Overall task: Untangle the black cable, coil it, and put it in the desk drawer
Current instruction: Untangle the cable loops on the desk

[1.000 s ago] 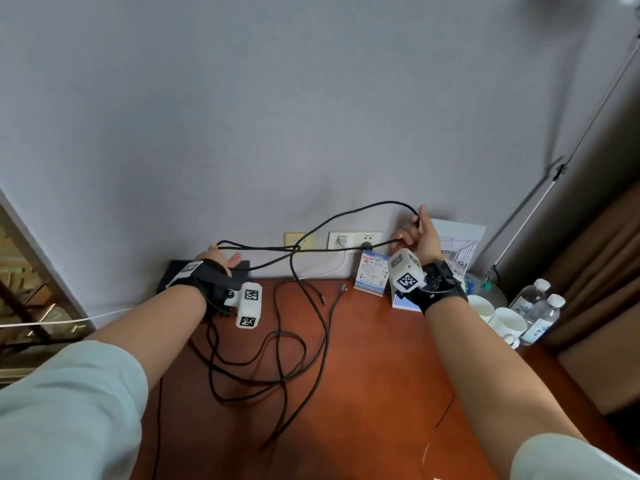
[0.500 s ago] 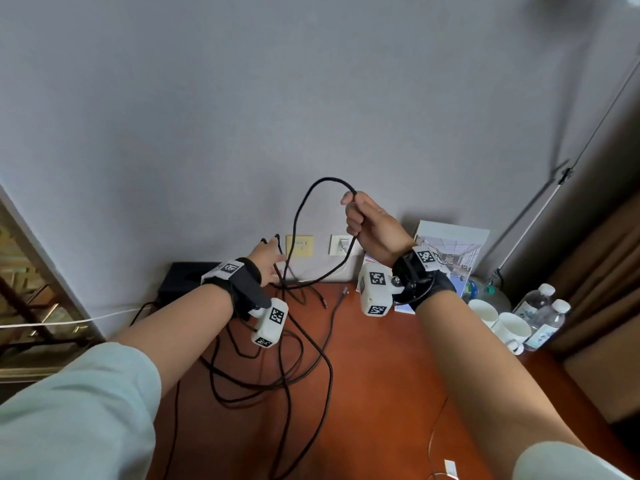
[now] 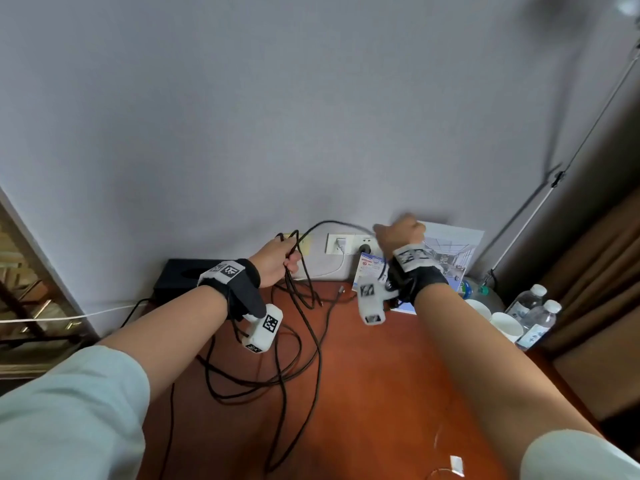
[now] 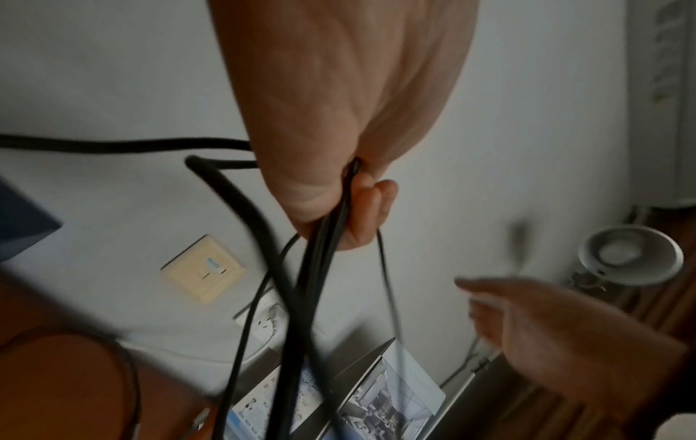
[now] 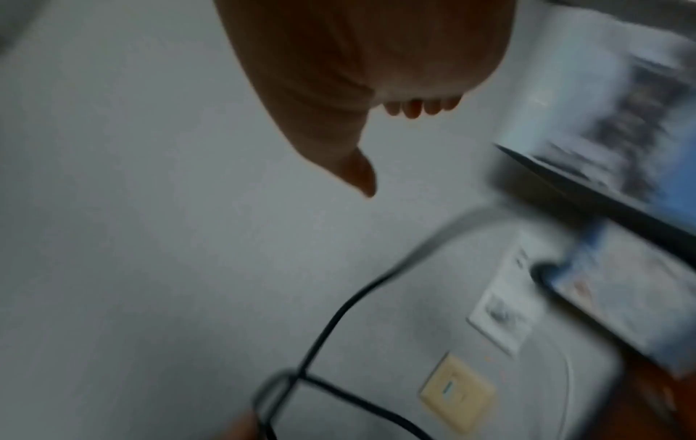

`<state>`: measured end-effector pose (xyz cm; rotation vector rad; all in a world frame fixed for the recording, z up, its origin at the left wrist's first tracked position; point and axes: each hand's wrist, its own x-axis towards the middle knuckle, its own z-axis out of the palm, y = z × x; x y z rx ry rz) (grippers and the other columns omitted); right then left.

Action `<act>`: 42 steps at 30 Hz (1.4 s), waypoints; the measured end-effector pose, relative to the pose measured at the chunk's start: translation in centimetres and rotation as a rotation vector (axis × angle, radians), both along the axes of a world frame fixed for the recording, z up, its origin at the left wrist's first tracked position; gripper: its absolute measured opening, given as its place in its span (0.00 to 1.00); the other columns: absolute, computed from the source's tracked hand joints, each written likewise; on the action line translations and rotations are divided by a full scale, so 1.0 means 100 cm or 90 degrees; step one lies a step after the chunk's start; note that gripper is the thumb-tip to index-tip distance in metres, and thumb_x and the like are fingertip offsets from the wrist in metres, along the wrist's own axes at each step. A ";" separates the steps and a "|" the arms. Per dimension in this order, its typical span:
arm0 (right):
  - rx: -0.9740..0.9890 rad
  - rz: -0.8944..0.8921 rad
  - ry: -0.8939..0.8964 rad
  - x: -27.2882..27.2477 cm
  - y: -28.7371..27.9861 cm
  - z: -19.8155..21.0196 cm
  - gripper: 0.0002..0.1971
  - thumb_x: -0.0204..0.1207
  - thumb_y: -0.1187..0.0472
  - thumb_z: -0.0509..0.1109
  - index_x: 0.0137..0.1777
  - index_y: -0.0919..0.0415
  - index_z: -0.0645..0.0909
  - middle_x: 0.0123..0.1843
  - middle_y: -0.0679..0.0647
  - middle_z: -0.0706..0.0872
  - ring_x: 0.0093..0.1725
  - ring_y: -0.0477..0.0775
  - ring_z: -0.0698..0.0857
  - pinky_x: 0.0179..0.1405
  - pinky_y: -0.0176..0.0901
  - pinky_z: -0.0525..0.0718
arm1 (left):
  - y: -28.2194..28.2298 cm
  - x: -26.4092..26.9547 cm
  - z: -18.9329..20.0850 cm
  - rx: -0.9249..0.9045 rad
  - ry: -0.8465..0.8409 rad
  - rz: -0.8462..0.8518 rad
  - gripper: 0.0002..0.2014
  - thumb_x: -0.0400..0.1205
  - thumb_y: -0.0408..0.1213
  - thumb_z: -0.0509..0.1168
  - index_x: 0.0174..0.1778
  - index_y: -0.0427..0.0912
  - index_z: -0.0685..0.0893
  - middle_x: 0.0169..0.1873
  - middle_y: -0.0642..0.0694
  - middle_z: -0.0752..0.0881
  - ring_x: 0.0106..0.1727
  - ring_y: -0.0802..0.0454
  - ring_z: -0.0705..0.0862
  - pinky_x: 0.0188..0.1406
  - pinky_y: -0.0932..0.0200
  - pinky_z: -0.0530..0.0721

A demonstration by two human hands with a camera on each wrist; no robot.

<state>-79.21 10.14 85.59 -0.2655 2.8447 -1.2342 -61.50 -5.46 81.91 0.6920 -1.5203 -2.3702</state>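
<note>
Several strands of the black cable [image 3: 313,332] pass through the left hand [image 3: 275,259], fingers [image 4: 371,208] curled round them, mid-frame; right hand [image 3: 398,233] blurred, fingers apparently loose, cable apart below.

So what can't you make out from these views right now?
- Right hand: motion-blurred in every view; whether it holds the black cable cannot be told.
- Cable ends: lost in the tangle on the desk, head view.
- Desk drawer: outside every frame.
- Left hand: its palm hides how many loops it grips, left wrist view.
</note>
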 end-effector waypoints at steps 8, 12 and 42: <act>-0.064 0.598 0.156 0.082 -0.041 0.011 0.14 0.77 0.72 0.61 0.58 0.64 0.61 0.55 0.61 0.69 0.32 0.53 0.75 0.30 0.32 0.74 | 0.025 -0.004 0.030 -0.115 0.034 -0.046 0.15 0.90 0.36 0.49 0.36 0.42 0.67 0.19 0.48 0.69 0.17 0.59 0.62 0.16 0.68 0.60; 0.074 0.545 0.228 0.083 -0.045 0.014 0.14 0.81 0.53 0.65 0.53 0.64 0.71 0.49 0.54 0.74 0.36 0.52 0.75 0.41 0.43 0.73 | 0.019 0.005 0.039 -0.110 0.047 -0.004 0.16 0.90 0.37 0.49 0.35 0.40 0.69 0.24 0.44 0.71 0.17 0.59 0.61 0.15 0.68 0.61; -0.385 0.090 -0.038 0.039 0.001 0.014 0.21 0.83 0.45 0.61 0.31 0.56 0.74 0.28 0.52 0.73 0.27 0.50 0.72 0.33 0.43 0.72 | -0.028 0.035 0.014 -0.256 -0.101 0.141 0.14 0.88 0.39 0.53 0.35 0.46 0.63 0.20 0.47 0.64 0.13 0.54 0.64 0.16 0.67 0.59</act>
